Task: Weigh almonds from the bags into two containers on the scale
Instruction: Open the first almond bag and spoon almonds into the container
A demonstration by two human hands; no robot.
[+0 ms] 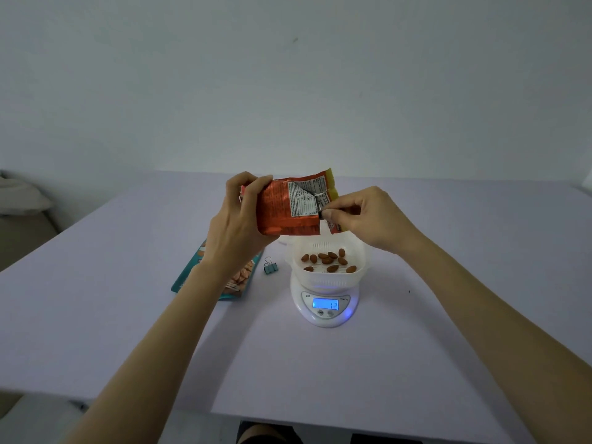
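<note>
Clearly, over the lavender table (128, 315), my worry is the orange foil almond bag (282, 216) held above the round white scale (325, 310), toward its twelve o'clock. My left hand (237, 225) curls round the bag's body and my right hand (368, 216) pinches its part-torn corner. A sudden rip could shower nuts past the white slotted container (330, 277), where brown almonds (326, 260) lie, and spoil the reading.

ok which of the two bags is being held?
The orange bag, gripped by the left hand and pinched at its torn edge by the right hand. The teal bag lies flat on the table, in neither hand.
</note>
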